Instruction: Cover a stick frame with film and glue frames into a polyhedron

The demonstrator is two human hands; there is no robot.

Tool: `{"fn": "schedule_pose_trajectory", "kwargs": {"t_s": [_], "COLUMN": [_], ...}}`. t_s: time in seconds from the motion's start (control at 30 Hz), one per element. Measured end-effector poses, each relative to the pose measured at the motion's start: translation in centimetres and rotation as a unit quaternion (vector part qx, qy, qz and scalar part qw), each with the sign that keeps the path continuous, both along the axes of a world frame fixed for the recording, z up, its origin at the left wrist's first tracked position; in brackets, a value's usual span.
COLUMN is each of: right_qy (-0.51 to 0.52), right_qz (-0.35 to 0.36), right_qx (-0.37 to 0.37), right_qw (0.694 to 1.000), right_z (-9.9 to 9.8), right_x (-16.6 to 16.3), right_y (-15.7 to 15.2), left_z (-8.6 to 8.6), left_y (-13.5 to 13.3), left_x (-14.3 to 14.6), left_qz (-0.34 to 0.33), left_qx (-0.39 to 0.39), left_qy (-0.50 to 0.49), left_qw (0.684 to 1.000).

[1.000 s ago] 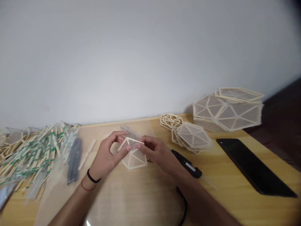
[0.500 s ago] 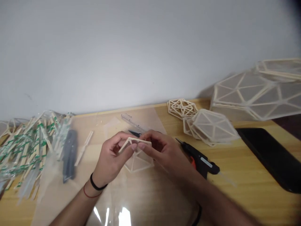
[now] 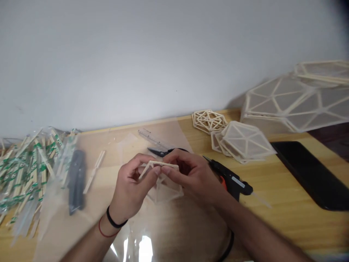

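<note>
Both hands pinch a small frame of pale sticks covered with clear film (image 3: 165, 185) over the middle of the table. My left hand (image 3: 132, 189), with a black band and a red thread at the wrist, grips the frame's upper left corner with thumb and fingers. My right hand (image 3: 191, 174) presses the top stick from the right, fingertips meeting the left thumb. The frame is tilted, its lower part resting on a clear plastic sheet (image 3: 163, 233).
A black glue gun (image 3: 231, 180) lies just right of my hands, with small black scissors (image 3: 160, 151) behind them. Wrapped sticks (image 3: 24, 171) pile at the left beside a dark tool (image 3: 76, 180). Finished stick-and-film shapes (image 3: 242, 143) and a larger one (image 3: 297, 100) stand at the right, near a black slab (image 3: 313, 174).
The view has dropped and moved closer to the table. The frame has tipped up from lying nearly flat, and both hands have closed tighter on its top edge.
</note>
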State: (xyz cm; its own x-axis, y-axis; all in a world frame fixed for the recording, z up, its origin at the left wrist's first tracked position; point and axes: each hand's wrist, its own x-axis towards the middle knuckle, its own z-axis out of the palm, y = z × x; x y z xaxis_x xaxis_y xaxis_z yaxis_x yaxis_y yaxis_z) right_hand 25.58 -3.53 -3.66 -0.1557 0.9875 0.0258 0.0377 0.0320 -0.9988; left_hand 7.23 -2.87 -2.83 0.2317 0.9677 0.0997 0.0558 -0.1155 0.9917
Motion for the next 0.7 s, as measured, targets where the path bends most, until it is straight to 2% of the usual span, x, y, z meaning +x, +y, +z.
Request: {"fn": "schedule_pose_trajectory", "kwargs": {"t_s": [0.47, 0.7], "right_qy": [-0.007, 0.023], "right_qz": [0.01, -0.004], "right_qx": [0.015, -0.002], "right_qw": [1.0, 1.0], "right_z": [-0.26, 0.03], "right_x": [0.02, 0.22], "right_y": [0.14, 0.56], "left_z": [0.17, -0.12], "left_y": [0.16, 0.0], "left_x": [0.12, -0.11], "left_qz": [0.016, -0.01], "left_qx": [0.002, -0.063], "left_qy": [0.003, -0.06], "left_qw": [1.0, 0.996]}}
